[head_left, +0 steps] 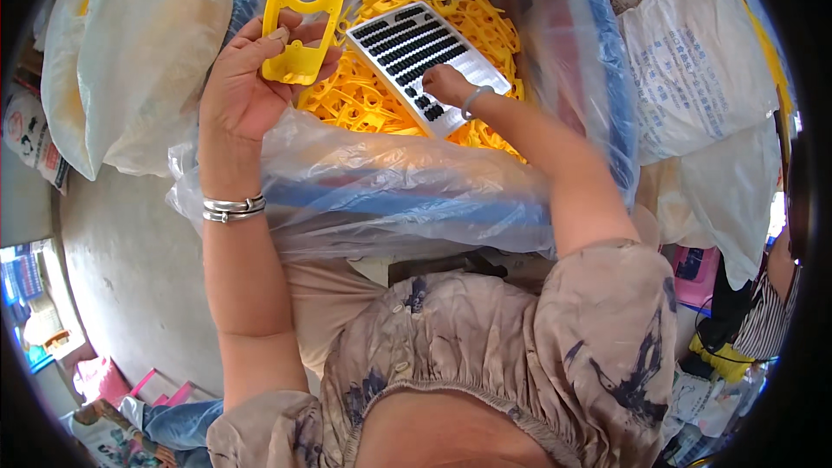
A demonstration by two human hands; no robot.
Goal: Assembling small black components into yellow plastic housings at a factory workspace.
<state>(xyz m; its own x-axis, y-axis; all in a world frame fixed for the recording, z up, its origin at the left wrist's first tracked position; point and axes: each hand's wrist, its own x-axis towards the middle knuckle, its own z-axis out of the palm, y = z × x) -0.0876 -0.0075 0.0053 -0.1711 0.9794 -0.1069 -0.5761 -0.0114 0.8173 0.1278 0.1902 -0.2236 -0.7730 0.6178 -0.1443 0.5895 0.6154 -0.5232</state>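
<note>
My left hand [247,78] holds up a yellow plastic frame [296,62] with a large round hole near its top, its thumb and fingers closed round the lower side. A white tray [482,74] lies tilted on a heap of similar yellow plastic parts [355,107]. Rows of small black pieces [420,54] fill much of the tray, with gaps toward its near end. Over the tray, my right hand [447,85] has its fingers drawn together at the black pieces. Whatever is between those fingertips is too small to make out.
The heap sits in a blue crate [407,199] lined with clear plastic film, right in front of me. Pale woven sacks [156,52] stand at the left, and more printed white sacks [693,61] at the right. Another person's striped sleeve [767,321] shows at the right edge.
</note>
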